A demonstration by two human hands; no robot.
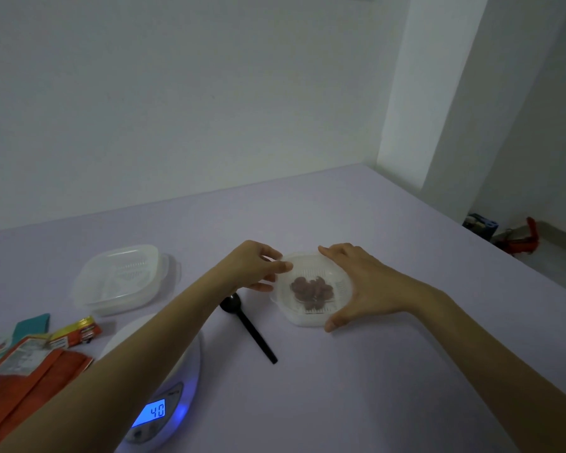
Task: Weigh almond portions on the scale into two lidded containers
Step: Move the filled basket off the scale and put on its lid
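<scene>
The almond container (303,317) sits between both hands, the left hand (255,268) pinching its rim at 9 o'clock, the right hand (363,282) curled round its 3 o'clock side

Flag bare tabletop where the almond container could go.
Free: pale tabletop from the clear almond container back to the wall; also the near patch right of the black plastic spoon. Crowded left: white digital scale, second clear lidded container, orange packets.
</scene>
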